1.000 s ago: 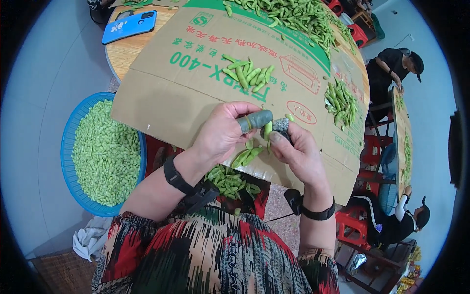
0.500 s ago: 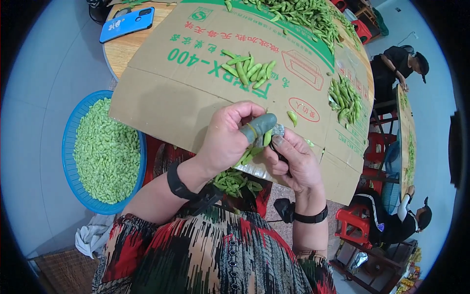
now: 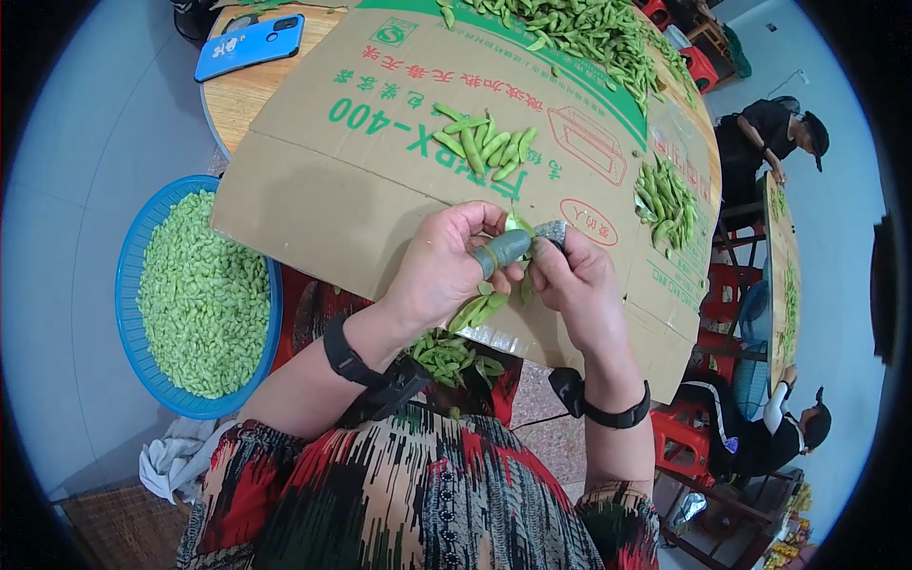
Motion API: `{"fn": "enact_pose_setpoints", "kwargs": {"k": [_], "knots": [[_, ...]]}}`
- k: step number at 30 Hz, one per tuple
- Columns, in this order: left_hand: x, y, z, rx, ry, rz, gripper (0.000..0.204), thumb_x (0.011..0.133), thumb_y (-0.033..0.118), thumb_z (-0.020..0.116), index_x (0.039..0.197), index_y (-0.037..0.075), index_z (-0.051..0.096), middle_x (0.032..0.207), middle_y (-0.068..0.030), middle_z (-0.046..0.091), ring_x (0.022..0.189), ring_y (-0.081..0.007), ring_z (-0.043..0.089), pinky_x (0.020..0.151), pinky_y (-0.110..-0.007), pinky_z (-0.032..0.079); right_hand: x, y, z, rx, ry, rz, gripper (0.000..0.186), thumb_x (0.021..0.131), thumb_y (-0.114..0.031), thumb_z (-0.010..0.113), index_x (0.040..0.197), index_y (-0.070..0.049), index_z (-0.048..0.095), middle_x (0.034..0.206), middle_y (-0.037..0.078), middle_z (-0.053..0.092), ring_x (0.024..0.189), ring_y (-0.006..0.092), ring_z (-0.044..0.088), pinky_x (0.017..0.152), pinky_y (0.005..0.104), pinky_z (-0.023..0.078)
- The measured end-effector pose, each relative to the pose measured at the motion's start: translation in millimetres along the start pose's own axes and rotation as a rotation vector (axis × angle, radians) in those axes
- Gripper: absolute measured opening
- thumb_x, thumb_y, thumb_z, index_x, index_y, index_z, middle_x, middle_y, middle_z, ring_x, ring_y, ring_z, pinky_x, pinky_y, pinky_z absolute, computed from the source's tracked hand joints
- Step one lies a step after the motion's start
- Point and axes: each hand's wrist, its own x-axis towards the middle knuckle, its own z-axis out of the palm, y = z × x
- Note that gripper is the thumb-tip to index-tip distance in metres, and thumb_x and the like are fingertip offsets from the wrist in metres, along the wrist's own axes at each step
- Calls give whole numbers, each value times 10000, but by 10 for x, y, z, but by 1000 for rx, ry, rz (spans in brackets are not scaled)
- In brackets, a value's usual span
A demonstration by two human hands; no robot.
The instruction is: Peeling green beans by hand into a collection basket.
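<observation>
Above the near edge of a cardboard sheet (image 3: 313,204), my two hands meet. My left hand (image 3: 437,261) is closed on a green bean pod (image 3: 516,221). Its thumb wears a grey-green cover (image 3: 505,248) with a rubber band round it. My right hand (image 3: 586,282) pinches at the same pod's end; its index finger has a grey patterned cover (image 3: 551,231). More pods (image 3: 478,311) hang below my left fingers; whether they are full or split I cannot tell. Just beyond my hands lies a small group of pods (image 3: 492,147).
A blue basket (image 3: 128,328) full of shelled beans (image 3: 201,294) stands at left. Pods lie at the cardboard's right (image 3: 668,204) and heap at its far side (image 3: 589,43). A blue phone (image 3: 249,46) rests far left. Husks (image 3: 445,357) sit below. Two people work at another table (image 3: 781,275).
My right hand has turned and shifted slightly up and right. Pod and fingertips are higher between my hands. The loose pod near my right fingers no longer shows.
</observation>
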Motion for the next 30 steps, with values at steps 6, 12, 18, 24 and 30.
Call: {"fn": "enact_pose_setpoints", "kwargs": {"k": [6,12,18,24,30], "knots": [[1,86,-99,-220,96,-43,127,857,50,560,982,45,536,824,-24,565,619,-66,544,494,-179,423,209,-109,-15,-271,-270,-71,217,925,-216,506,803,-44,556,579,-50,462,510,19,400,454,192,307],[110,144,-179,-189,122,91,214,809,-52,495,984,56,555,834,1,532,662,-55,451,563,-150,355,1082,-147,-369,-834,9,-414,211,839,-196,568,982,-43,590,693,157,610,647,266,612,600,360,474],[-46,214,-158,273,28,19,308,841,-57,432,1118,24,540,961,-17,589,788,-48,501,663,-170,390,1272,-141,-281,-1246,-32,-370,318,803,-142,549,1112,-67,533,801,218,621,789,368,605,698,445,485],[-247,289,-91,535,-235,-94,229,851,10,498,1061,9,587,943,-38,620,820,-88,555,707,-218,437,1338,-67,-292,-1213,-26,-363,296,816,-166,529,1077,-25,525,844,236,618,820,375,602,726,453,479],[-218,393,-97,1145,-343,252,191,758,36,596,943,17,636,899,-120,618,772,-256,597,691,-334,474,1196,-10,-452,-1115,-63,-334,292,813,-184,568,1064,-43,524,823,231,614,823,371,595,719,434,464]]}}
